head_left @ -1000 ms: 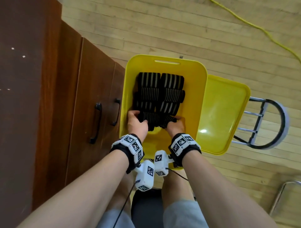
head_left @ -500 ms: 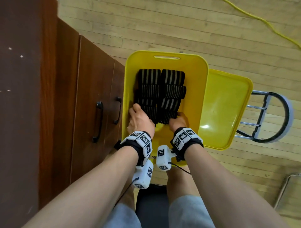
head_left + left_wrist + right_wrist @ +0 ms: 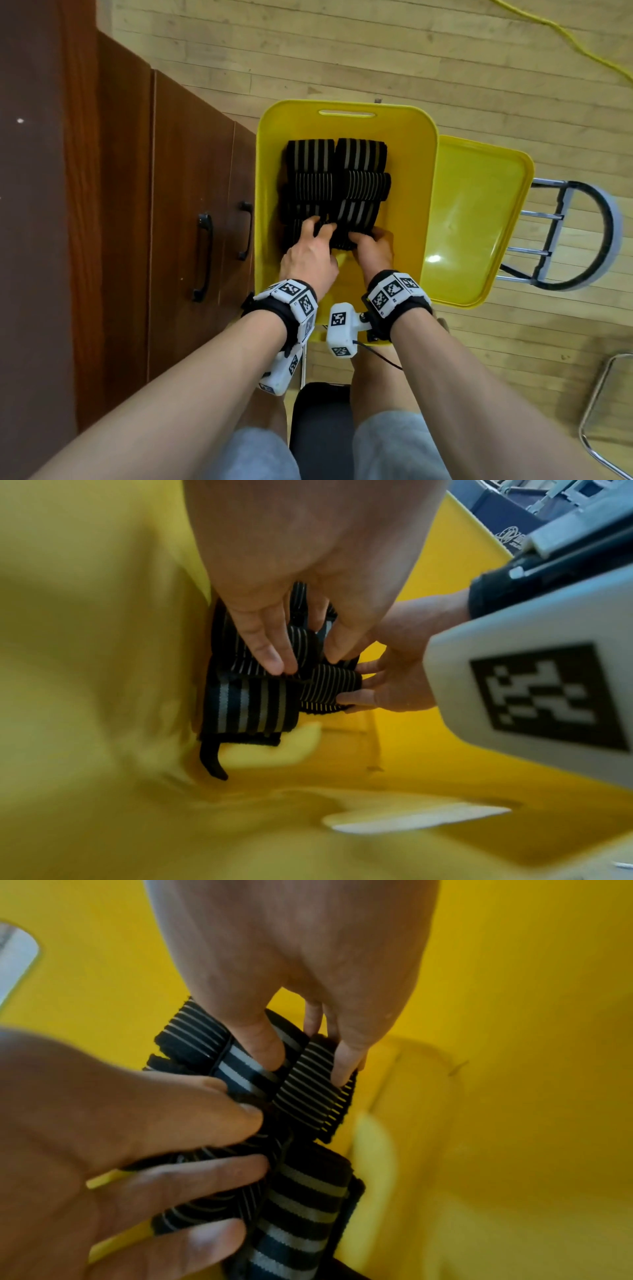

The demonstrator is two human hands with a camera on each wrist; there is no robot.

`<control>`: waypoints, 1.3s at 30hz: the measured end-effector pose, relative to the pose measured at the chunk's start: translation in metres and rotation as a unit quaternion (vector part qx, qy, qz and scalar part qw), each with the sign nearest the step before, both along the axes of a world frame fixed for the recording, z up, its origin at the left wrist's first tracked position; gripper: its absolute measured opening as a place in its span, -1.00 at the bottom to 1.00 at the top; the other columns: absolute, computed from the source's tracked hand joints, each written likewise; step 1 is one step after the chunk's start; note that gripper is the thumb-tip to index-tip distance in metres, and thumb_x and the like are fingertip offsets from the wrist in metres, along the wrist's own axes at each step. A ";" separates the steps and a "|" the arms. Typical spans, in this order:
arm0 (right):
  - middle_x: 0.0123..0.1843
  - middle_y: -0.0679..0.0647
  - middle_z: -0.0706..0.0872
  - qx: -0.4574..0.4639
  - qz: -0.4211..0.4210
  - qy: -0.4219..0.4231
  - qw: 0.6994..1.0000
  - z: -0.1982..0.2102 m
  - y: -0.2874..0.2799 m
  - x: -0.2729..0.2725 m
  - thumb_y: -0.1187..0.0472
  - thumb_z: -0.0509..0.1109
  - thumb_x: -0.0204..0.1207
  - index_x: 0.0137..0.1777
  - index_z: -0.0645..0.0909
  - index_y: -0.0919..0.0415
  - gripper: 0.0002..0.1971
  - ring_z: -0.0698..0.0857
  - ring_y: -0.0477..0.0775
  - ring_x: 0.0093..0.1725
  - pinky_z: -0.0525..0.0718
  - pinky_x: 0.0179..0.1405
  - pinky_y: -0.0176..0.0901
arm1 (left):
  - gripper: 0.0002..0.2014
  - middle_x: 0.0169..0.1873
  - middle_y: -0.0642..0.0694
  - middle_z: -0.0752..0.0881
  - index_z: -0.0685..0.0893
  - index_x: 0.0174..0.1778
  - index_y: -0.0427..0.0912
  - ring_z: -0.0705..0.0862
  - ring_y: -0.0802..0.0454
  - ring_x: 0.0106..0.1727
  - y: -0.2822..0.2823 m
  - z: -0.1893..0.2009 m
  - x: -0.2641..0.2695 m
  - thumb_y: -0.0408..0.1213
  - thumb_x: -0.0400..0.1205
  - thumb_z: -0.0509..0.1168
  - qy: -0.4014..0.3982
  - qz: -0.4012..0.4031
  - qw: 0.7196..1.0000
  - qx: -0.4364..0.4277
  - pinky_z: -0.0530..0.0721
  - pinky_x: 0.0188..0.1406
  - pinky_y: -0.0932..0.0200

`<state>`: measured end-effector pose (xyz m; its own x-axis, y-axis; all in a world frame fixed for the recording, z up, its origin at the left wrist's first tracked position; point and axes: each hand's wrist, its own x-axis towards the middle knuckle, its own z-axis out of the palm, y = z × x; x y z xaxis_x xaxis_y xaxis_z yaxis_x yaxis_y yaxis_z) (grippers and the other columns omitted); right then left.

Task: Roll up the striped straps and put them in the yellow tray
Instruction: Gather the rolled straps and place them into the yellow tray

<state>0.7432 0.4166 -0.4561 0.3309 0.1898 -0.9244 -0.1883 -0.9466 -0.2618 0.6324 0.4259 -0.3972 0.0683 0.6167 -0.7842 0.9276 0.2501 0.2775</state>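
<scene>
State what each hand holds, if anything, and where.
Right hand grips the nearest rolled strap by its right end; left hand holds nothing, only presses neighbouring rolls.

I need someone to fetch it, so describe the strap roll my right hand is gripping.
Find the deep yellow tray beside the brown cabinet; striped rolls sit in two columns inside. The right hand grips the nearest roll of the right column. Its stripes are thin and close, unlike the broad-striped roll just behind it.
</scene>
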 end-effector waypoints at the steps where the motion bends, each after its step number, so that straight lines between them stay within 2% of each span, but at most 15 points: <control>1: 0.27 0.17 0.71 0.004 -0.002 0.006 1.000 0.001 0.001 0.000 0.28 0.49 0.57 0.56 0.42 0.20 -0.43 0.69 0.24 0.29 0.62 0.42 0.13 | -0.44 0.75 -0.11 0.21 0.42 0.70 -0.02 0.66 -0.37 0.40 -0.001 0.000 0.000 -0.30 0.73 0.29 0.000 0.006 1.000 0.001 0.63 0.35 -0.20; 3: 0.26 0.13 0.64 0.010 -0.003 0.017 1.000 0.000 0.001 0.001 0.28 0.50 0.61 0.60 0.32 0.22 -0.38 0.64 0.20 0.30 0.57 0.39 0.04 | -0.43 0.76 -0.11 0.20 0.40 0.71 -0.03 0.66 -0.36 0.41 -0.004 0.001 0.002 -0.30 0.74 0.29 -0.002 0.013 1.000 0.002 0.62 0.33 -0.19; 6: 0.29 0.12 0.60 0.010 0.015 0.027 0.999 0.001 0.000 -0.002 0.26 0.51 0.62 0.66 0.21 0.24 -0.29 0.61 0.21 0.40 0.55 0.45 0.06 | -0.42 0.78 -0.10 0.15 0.36 0.72 -0.03 0.63 -0.32 0.45 -0.008 0.004 0.004 -0.29 0.74 0.28 -0.009 0.016 1.000 -0.003 0.63 0.31 -0.18; 10: 0.57 0.24 0.55 0.023 0.020 0.008 1.000 0.006 0.003 0.000 0.23 0.48 0.66 0.77 0.06 0.24 -0.18 0.54 0.29 0.56 0.47 0.46 0.00 | -0.43 0.73 -0.07 0.25 0.36 0.69 0.00 0.61 -0.23 0.47 -0.006 0.007 0.002 -0.22 0.73 0.30 0.015 0.016 0.999 0.030 0.65 0.23 -0.17; 13: 0.56 0.20 0.60 0.052 0.023 0.005 0.998 0.005 0.006 -0.001 0.22 0.48 0.65 0.75 0.19 0.15 -0.25 0.59 0.28 0.54 0.52 0.54 0.06 | -0.46 0.65 -0.05 0.36 0.42 0.65 -0.01 0.61 -0.18 0.47 -0.003 0.009 0.002 -0.19 0.71 0.31 0.026 0.029 0.998 0.052 0.66 0.20 -0.17; 16: 0.48 0.17 0.67 0.086 0.046 0.012 0.995 0.005 0.005 -0.004 0.27 0.49 0.64 0.68 0.35 0.15 -0.36 0.65 0.20 0.46 0.60 0.43 0.00 | -0.46 0.67 -0.08 0.32 0.42 0.64 -0.06 0.58 -0.22 0.49 -0.004 0.006 0.000 -0.16 0.71 0.31 0.030 0.028 0.999 0.027 0.64 0.27 -0.19; 21: 0.44 0.12 0.65 0.121 0.099 -0.004 0.988 0.009 0.007 0.001 0.39 0.49 0.60 0.72 0.30 0.17 -0.28 0.62 0.05 0.36 0.56 0.35 -0.12 | -0.44 0.74 -0.07 0.23 0.39 0.67 -0.06 0.49 -0.21 0.59 -0.009 0.006 -0.005 -0.20 0.71 0.30 0.005 0.034 0.999 0.008 0.60 0.36 -0.19; 25: 0.53 0.24 0.62 0.093 0.120 -0.023 0.988 0.022 0.015 0.003 0.39 0.45 0.63 0.71 0.27 0.23 -0.31 0.60 0.28 0.52 0.54 0.42 -0.02 | -0.45 0.74 -0.06 0.25 0.40 0.67 -0.05 0.49 -0.17 0.60 -0.010 0.016 -0.010 -0.25 0.72 0.28 -0.015 0.061 0.998 0.017 0.57 0.41 -0.13; 27: 0.56 0.30 0.57 0.060 0.115 -0.037 0.991 0.040 0.017 0.006 0.34 0.42 0.67 0.72 0.23 0.30 -0.33 0.56 0.32 0.54 0.51 0.34 -0.03 | -0.51 0.72 -0.04 0.32 0.44 0.64 -0.06 0.52 -0.14 0.57 -0.008 0.030 -0.014 -0.26 0.75 0.25 -0.043 0.080 0.996 0.026 0.56 0.40 -0.09; 29: 0.50 0.30 0.61 0.060 0.136 -0.053 0.987 0.065 0.021 0.005 0.27 0.43 0.67 0.65 0.35 0.34 -0.41 0.62 0.32 0.46 0.53 0.28 -0.04 | -0.59 0.66 -0.04 0.42 0.50 0.61 -0.08 0.57 -0.13 0.52 -0.001 0.050 -0.018 -0.23 0.80 0.21 -0.092 0.109 0.989 0.044 0.57 0.40 -0.05; 31: 0.42 0.22 0.69 0.113 0.183 -0.076 0.974 0.093 0.028 0.000 0.23 0.43 0.67 0.57 0.51 0.29 -0.51 0.69 0.21 0.37 0.64 0.31 -0.04 | -0.62 0.60 -0.09 0.52 0.54 0.59 -0.12 0.57 -0.11 0.52 0.008 0.076 -0.023 -0.21 0.84 0.17 -0.138 0.142 0.978 0.071 0.53 0.46 -0.01; 33: 0.25 0.04 0.73 0.193 0.222 -0.092 0.951 0.128 0.041 -0.008 0.22 0.42 0.70 0.47 0.63 0.21 -0.64 0.72 0.02 0.24 0.65 0.09 -0.33 | -0.63 0.56 -0.13 0.58 0.56 0.59 -0.17 0.54 -0.08 0.55 0.020 0.107 -0.029 -0.24 0.86 0.13 -0.158 0.158 0.968 0.111 0.42 0.51 0.07; 35: 0.13 -0.08 0.75 0.267 0.255 -0.092 0.925 0.167 0.059 -0.021 0.25 0.39 0.71 0.31 0.71 0.15 -0.78 0.75 -0.10 0.11 0.55 -0.14 -0.60 | -0.63 0.54 -0.14 0.60 0.58 0.58 -0.18 0.53 -0.07 0.56 0.030 0.140 -0.037 -0.27 0.86 0.13 -0.179 0.157 0.960 0.149 0.38 0.52 0.13; 37: 0.04 -0.14 0.79 0.328 0.290 -0.090 0.895 0.207 0.078 -0.040 0.29 0.36 0.71 0.16 0.73 0.07 -0.84 0.74 -0.31 -0.02 0.54 -0.16 -0.63 | -0.62 0.53 -0.12 0.62 0.57 0.60 -0.17 0.55 -0.05 0.56 0.035 0.172 -0.050 -0.28 0.85 0.16 -0.212 0.166 0.945 0.184 0.44 0.57 0.08; 39: 0.00 -0.21 0.80 0.378 0.321 -0.090 0.864 0.247 0.094 -0.064 0.30 0.35 0.70 0.10 0.74 0.01 -0.81 0.72 -0.41 -0.04 0.55 -0.10 -0.60 | -0.61 0.50 -0.05 0.64 0.56 0.60 -0.11 0.58 0.01 0.52 0.035 0.207 -0.071 -0.24 0.83 0.19 -0.246 0.207 0.920 0.224 0.53 0.54 -0.03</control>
<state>0.6792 0.5108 -0.2090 0.0589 0.9140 -0.4015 0.4196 -0.3876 -0.8208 0.5615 0.4613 -0.1906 0.0329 0.9234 -0.3824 0.5130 0.3127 0.7994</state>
